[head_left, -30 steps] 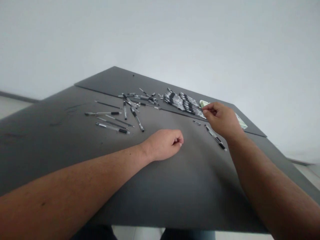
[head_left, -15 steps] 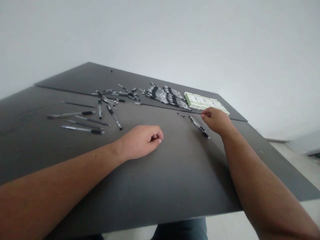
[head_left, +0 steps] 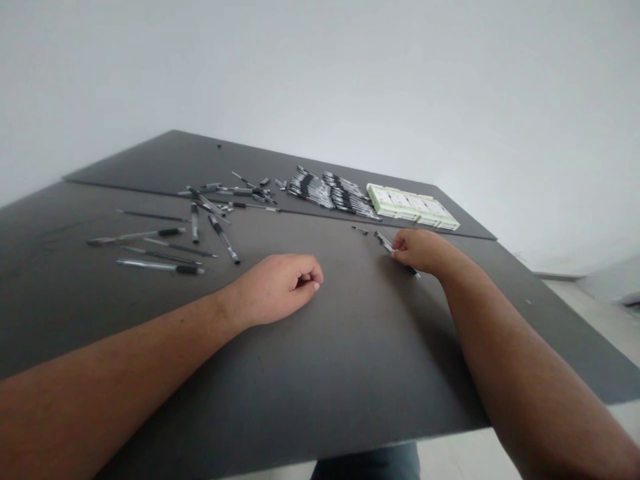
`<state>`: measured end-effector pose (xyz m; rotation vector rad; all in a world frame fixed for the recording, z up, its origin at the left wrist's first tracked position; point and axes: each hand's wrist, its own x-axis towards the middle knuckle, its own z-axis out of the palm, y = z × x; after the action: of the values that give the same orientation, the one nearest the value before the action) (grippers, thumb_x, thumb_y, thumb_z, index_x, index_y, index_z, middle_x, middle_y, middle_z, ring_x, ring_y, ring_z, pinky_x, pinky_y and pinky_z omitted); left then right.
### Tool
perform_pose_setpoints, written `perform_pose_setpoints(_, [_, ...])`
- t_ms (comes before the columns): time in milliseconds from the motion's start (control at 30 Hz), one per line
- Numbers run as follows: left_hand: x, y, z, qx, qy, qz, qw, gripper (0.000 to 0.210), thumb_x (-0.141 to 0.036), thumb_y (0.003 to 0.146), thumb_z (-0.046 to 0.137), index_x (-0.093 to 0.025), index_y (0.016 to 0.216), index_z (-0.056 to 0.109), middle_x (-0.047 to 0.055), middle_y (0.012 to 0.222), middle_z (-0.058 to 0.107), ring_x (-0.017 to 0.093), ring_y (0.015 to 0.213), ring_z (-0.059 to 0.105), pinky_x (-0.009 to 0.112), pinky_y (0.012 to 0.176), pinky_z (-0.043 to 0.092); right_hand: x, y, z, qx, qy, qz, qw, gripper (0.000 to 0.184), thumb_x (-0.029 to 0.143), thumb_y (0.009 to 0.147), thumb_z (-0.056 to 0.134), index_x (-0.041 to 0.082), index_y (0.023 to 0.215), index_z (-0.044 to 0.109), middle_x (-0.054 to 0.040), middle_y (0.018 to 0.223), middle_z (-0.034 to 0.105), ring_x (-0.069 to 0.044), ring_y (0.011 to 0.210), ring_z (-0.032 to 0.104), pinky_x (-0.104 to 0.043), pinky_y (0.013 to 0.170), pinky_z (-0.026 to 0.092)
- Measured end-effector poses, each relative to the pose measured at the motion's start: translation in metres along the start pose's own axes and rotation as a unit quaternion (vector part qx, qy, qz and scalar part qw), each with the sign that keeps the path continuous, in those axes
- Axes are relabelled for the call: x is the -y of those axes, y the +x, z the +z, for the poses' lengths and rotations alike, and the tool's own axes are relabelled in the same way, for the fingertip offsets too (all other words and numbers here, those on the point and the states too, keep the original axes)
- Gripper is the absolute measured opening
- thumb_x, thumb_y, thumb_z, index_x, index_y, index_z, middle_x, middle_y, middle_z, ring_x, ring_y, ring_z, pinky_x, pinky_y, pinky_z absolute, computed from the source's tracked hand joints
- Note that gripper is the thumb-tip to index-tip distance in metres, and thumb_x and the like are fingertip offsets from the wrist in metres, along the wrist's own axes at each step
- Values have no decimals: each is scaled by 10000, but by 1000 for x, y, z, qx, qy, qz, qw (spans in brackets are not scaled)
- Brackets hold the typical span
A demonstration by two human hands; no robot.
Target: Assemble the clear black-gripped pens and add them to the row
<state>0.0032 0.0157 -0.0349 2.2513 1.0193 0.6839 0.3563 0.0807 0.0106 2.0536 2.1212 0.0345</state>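
Wall (head_left: 320, 73) pale, behind rear edge | Surface (head_left: 310, 400) dark grey, seam (head_left: 125, 187) across rear, near edge above floor (head_left: 460, 457) | Open room: between hands and near edge | Left hand (head_left: 280, 290) curled closed, mid-surface | Right hand (head_left: 420, 252) fingertips at pen (head_left: 384, 242), right of centre, grip cannot be told | Pen rows (head_left: 310, 188) at rear beside green-white boxes (head_left: 413, 205); loose pens (head_left: 224, 240) left

**Dark grey desk (head_left: 320, 373) with a seam (head_left: 110, 187) toward the back**

Loose pens (head_left: 223, 238) and thin refills (head_left: 180, 249) lie scattered at left. Beyond the seam, packed rows of pens (head_left: 311, 188) lie beside green-and-white boxes (head_left: 413, 205). Nearer, at right: a small part (head_left: 359, 231) and a single pen (head_left: 383, 241), partly hidden.
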Motion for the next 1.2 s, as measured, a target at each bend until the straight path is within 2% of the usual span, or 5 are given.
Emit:
perform_pose_setpoints(533, [-1,1,0,2,9,2,1000,119,-128,951,666,-206,957,755,-25,864,776,160,806,708,295,748,467,17,-6,-7,40,-35,-1,999,226,321,971,716,226,1128,848,-88,1120,882,-274,1021,805,-327,776,498])
perform_pose_setpoints(800, [0,0,0,2,13,10,1000,114,-136,955,668,-206,960,757,-24,871,778,157,803,703,291,741,463,19,-5,-8,72,-48,-21,996,223,276,933,652,233,869,861,-93,883,857,-271,862,784,-339,707,462])
perform_pose_setpoints(967, [0,1,0,2,13,18,1000,118,-120,949,668,-206,945,749,-24,863,769,157,808,701,288,745,464,20,-4,-3,69,-45,-28,996,154,266,875,657,227,800,786,-105,866,832,-271,832,747,-341,686,436])
perform_pose_setpoints(1100, [1,2,0,2,18,19,1000,116,-125,955,670,-210,953,749,-23,869,769,161,821,705,293,754,466,20,-10,-10,-51,42,-22,998,102,275,877,607,235,841,693,-93,869,795,-264,840,705,-340,707,433])
perform_pose_setpoints(1200, [1,1,0,6,20,20,1000,115,-130,958,668,-211,955,749,-19,883,773,163,829,708,298,765,472,17,-16,-15,-181,170,-2,969,59,284,878,558,255,843,596,-68,787,730,-257,780,668,-351,686,426])
